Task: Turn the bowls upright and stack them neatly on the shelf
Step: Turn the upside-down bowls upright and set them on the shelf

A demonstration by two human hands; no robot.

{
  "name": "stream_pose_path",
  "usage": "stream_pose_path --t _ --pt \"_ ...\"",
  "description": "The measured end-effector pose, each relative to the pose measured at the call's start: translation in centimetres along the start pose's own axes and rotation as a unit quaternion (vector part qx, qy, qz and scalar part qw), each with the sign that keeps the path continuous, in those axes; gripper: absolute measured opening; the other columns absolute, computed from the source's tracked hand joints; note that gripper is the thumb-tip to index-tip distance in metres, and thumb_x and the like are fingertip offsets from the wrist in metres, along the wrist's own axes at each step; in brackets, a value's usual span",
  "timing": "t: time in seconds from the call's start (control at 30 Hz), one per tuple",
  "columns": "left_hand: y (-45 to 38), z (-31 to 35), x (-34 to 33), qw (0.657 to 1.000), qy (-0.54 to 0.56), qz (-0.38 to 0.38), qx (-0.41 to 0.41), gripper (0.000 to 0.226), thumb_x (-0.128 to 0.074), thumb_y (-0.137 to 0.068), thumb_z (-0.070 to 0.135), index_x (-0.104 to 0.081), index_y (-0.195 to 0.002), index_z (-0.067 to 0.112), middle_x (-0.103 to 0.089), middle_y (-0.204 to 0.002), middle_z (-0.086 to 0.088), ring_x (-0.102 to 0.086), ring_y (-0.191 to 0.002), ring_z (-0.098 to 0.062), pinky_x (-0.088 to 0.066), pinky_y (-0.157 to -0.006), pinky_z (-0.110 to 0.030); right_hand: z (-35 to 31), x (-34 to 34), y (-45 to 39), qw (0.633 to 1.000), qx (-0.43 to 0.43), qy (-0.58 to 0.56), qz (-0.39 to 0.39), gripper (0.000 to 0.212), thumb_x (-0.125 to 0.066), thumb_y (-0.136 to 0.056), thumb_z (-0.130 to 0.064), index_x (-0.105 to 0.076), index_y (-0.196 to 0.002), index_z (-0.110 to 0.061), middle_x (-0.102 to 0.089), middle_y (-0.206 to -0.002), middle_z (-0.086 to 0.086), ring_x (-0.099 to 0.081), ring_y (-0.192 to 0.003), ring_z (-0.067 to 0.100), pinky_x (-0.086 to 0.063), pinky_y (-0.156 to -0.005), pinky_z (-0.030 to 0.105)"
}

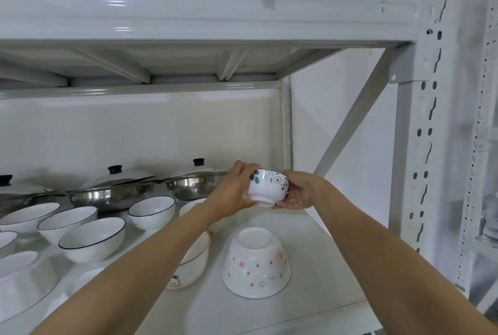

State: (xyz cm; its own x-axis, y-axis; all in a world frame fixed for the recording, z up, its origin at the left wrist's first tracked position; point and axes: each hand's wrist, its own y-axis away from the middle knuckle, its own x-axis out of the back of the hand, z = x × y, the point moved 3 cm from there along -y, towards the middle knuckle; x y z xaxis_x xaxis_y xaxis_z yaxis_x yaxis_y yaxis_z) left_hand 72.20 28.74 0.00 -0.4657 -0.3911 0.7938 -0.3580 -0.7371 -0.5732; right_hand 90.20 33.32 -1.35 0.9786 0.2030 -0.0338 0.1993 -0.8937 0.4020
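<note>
both hands grip floral bowl upright above white metal shelf.

floral bowl between both hands

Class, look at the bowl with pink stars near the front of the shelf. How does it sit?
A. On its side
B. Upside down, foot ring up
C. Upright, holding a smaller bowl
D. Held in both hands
B: the pink-starred bowl rests rim-down on the shelf, its foot ring facing up.
</note>
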Motion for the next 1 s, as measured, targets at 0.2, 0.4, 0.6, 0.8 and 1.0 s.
stream_pose_path --t 0.2,0.4,0.6,0.8,1.0 --pt "0.6 -0.9 -0.3 0.971 0.163 -0.075 0.156 0.104 -0.081 -0.06 0.058 -0.036 -0.143 0.016 -0.05 -0.132 0.004 -0.05 -0.119 -0.012 -0.041 -0.105 -0.03 0.6 -0.3 0.5 0.994 0.076 0.018 0.07 0.019 -0.038 -0.093 -0.005 -0.057 -0.094 -0.001 -0.065 -0.08 0.016 -0.067 -0.058 0.03 -0.059 -0.051 0.037" --pt "1.1 0.0 -1.7 0.891 0.248 -0.079 0.371 0.019 -0.049 -0.098 0.022 -0.046 -0.104 0.005 -0.057 -0.083 -0.015 -0.058 -0.066 -0.024 -0.055 -0.067 -0.033 1.6 -1.6 1.0 0.987 0.114 0.053 0.103 0.025 -0.042 -0.093 0.002 -0.053 -0.116 0.004 -0.054 -0.074 0.015 -0.063 -0.077 0.031 -0.053 -0.089 0.047" --pt "1.6 0.5 -3.0 0.896 0.172 -0.097 0.397 0.009 -0.038 -0.092 -0.003 -0.046 -0.091 0.001 -0.051 -0.085 -0.015 -0.056 -0.087 -0.032 -0.051 -0.059 -0.033 2.9 -2.4 0.7 0.989 0.089 0.062 0.105 0.015 -0.046 -0.096 -0.006 -0.055 -0.085 -0.001 -0.049 -0.07 0.001 -0.06 -0.077 0.018 -0.054 -0.07 0.024" --pt "1.3 0.9 -3.0 0.895 0.162 -0.086 0.406 0.008 -0.038 -0.093 -0.003 -0.042 -0.09 0.004 -0.042 -0.074 -0.01 -0.053 -0.081 -0.031 -0.046 -0.052 -0.031 3.3 -2.4 0.1 0.979 0.12 0.096 0.137 0.016 -0.045 -0.092 0.002 -0.048 -0.078 -0.004 -0.057 -0.082 0.013 -0.058 -0.076 0.028 -0.054 -0.064 0.034" --pt "1.6 1.2 -2.9 0.9 0.159 -0.097 0.394 0.027 -0.039 -0.097 0.008 -0.048 -0.117 -0.007 -0.055 -0.092 -0.02 -0.049 -0.07 -0.024 -0.038 -0.053 -0.027 3.8 -2.7 0.8 0.975 0.127 0.129 0.128 0.027 -0.038 -0.098 -0.004 -0.051 -0.118 0.008 -0.058 -0.109 0.024 -0.058 -0.084 0.028 -0.051 -0.058 0.031"
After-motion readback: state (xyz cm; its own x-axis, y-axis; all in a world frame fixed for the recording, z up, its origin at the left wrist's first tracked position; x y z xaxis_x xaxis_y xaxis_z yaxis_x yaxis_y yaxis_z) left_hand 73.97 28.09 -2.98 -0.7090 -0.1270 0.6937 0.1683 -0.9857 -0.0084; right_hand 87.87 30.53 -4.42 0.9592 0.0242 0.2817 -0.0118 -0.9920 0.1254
